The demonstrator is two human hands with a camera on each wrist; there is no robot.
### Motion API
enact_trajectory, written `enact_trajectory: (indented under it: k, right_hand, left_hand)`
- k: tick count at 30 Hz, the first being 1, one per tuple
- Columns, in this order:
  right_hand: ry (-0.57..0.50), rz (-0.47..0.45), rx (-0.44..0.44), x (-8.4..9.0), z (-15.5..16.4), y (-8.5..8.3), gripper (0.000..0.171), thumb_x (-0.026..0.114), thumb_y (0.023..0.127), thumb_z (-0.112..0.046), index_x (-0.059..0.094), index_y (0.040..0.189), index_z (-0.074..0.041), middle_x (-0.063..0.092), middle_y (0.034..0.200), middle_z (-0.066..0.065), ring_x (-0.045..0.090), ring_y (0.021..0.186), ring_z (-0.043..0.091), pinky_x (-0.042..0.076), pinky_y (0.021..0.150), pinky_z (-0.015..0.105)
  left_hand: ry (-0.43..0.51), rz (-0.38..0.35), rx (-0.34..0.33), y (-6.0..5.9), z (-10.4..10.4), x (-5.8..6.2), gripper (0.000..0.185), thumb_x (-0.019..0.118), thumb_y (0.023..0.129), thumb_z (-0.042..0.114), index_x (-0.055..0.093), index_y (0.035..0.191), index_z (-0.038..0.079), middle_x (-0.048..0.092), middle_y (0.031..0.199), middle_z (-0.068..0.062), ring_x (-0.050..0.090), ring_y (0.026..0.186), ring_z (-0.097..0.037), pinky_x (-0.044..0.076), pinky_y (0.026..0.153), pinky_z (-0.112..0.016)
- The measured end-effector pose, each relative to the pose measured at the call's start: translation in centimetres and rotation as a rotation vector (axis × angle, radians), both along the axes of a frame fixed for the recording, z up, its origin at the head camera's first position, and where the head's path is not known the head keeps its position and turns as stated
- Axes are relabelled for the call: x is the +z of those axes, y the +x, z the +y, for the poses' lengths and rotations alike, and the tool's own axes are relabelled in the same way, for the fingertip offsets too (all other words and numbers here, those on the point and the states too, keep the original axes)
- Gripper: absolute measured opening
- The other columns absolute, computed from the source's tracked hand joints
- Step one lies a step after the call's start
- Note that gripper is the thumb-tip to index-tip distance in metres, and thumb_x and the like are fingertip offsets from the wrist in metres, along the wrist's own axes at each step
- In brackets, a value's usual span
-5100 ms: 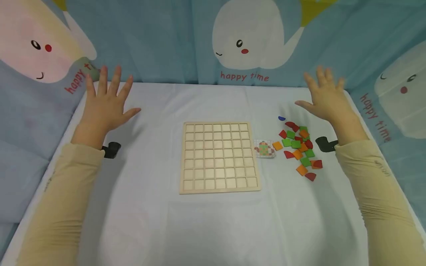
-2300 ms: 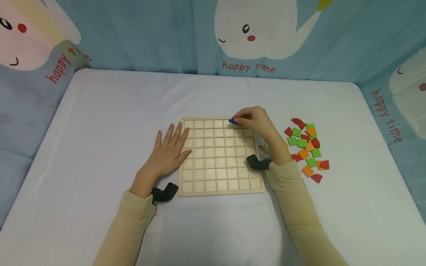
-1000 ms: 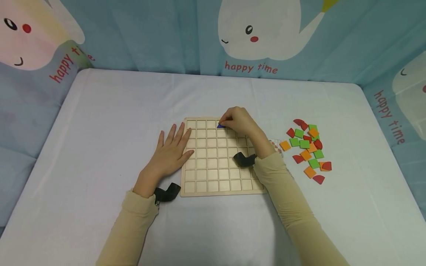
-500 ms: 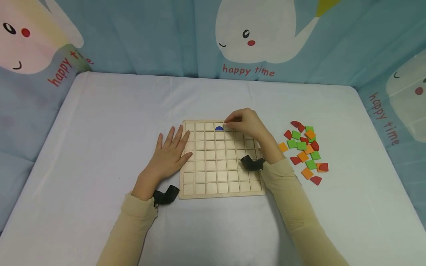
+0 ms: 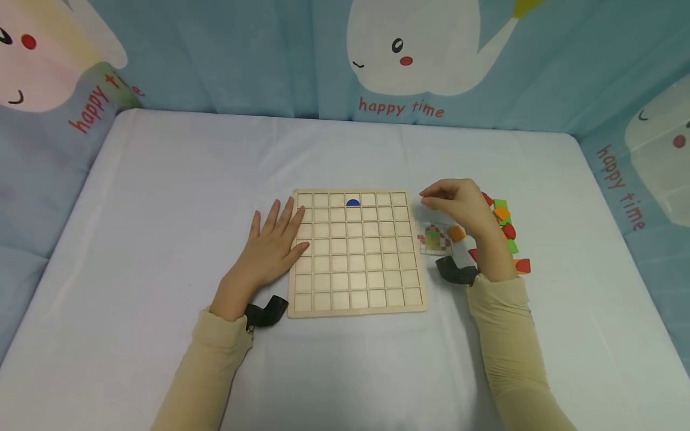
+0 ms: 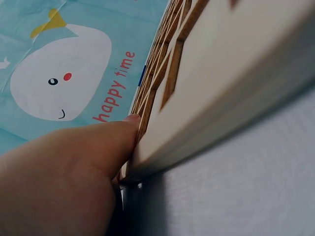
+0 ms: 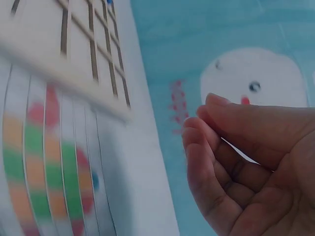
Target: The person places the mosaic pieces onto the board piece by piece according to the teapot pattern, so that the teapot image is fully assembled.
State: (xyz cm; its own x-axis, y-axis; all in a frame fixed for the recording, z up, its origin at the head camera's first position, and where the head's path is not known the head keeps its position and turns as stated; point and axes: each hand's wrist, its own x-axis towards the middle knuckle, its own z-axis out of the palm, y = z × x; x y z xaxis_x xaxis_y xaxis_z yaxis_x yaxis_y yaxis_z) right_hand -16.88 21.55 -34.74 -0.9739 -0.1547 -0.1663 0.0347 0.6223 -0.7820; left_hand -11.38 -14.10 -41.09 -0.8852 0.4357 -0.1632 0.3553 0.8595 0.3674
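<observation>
A wooden grid board [image 5: 356, 299] lies mid-table; its edge fills the left wrist view [image 6: 231, 83]. One blue half-round tile [image 5: 353, 203] sits in a top-row cell. My left hand [image 5: 272, 239] lies flat with straight fingers against the board's left edge, thumb touching it [image 6: 98, 142]. My right hand [image 5: 458, 203] hovers right of the board, above a small pattern card [image 5: 433, 238], fingers loosely curled and holding nothing [image 7: 236, 162]. The card shows blurred in the right wrist view [image 7: 44, 167]. A pile of red, green and orange tiles [image 5: 505, 230] lies partly behind the right hand.
The table has a pale cloth [image 5: 162, 197] and is walled by a blue curtain with white whale figures [image 5: 420, 48]. Black wrist mounts sit at both cuffs [image 5: 266, 312] [image 5: 455, 270].
The right hand let go of the blue tile in the top row and moved right, off the board, over the pattern card. The left hand stayed put.
</observation>
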Motion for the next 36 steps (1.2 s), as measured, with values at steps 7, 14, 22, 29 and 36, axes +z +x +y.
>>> enact_trajectory:
  k: [7, 14, 22, 29, 36]
  right_hand:
    - [0.051, 0.046, -0.053, 0.2, 2.7, 0.7, 0.027, 0.067, 0.090, -0.019, 0.069, 0.105, 0.003, 0.069, 0.091, 0.007, 0.058, 0.075, 0.023, 0.046, 0.062, 0.024]
    - [0.140, 0.007, -0.075, -0.2, 5.4, 0.8, 0.027, 0.065, 0.090, -0.019, 0.067, 0.106, 0.004, 0.069, 0.093, 0.015, 0.061, 0.077, 0.015, 0.047, 0.067, 0.020]
    - [0.243, -0.043, -0.107, -1.2, 7.9, 0.7, 0.029, 0.064, 0.091, -0.020, 0.065, 0.109, 0.004, 0.065, 0.104, 0.017, 0.051, 0.091, 0.020, 0.042, 0.069, 0.016]
    - [0.247, -0.054, -0.141, -2.0, 8.4, 0.5, 0.033, 0.067, 0.089, -0.022, 0.065, 0.109, 0.004, 0.066, 0.086, 0.005, 0.049, 0.086, 0.020, 0.041, 0.067, 0.017]
    - [0.274, -0.053, -0.150, -2.7, 8.0, 0.1, 0.039, 0.073, 0.084, -0.028, 0.066, 0.108, 0.003, 0.060, 0.086, 0.010, 0.048, 0.083, 0.022, 0.040, 0.068, 0.025]
  left_hand:
    - [0.004, 0.000, 0.006, 0.0, 0.0, 0.2, 0.069, 0.037, 0.101, 0.040, 0.005, 0.152, 0.007, -0.007, 0.157, -0.014, -0.013, 0.142, -0.032, -0.013, 0.108, -0.055]
    - [-0.005, -0.017, 0.007, 0.0, 0.0, -0.1, 0.069, 0.036, 0.101, 0.042, 0.003, 0.153, 0.008, -0.009, 0.157, -0.012, -0.015, 0.142, -0.030, -0.014, 0.108, -0.053]
    - [0.000, -0.006, 0.006, -0.1, 0.0, -0.2, 0.069, 0.034, 0.101, 0.043, 0.002, 0.153, 0.009, -0.010, 0.157, -0.012, -0.017, 0.141, -0.029, -0.015, 0.108, -0.053]
    - [0.000, -0.006, 0.006, -0.1, 0.1, -0.3, 0.069, 0.035, 0.101, 0.042, 0.002, 0.153, 0.009, -0.010, 0.157, -0.013, -0.017, 0.141, -0.030, -0.015, 0.108, -0.053]
    - [0.007, 0.008, 0.004, -0.2, 0.1, -0.6, 0.069, 0.035, 0.101, 0.042, 0.003, 0.153, 0.008, -0.008, 0.157, -0.013, -0.016, 0.142, -0.030, -0.015, 0.108, -0.053]
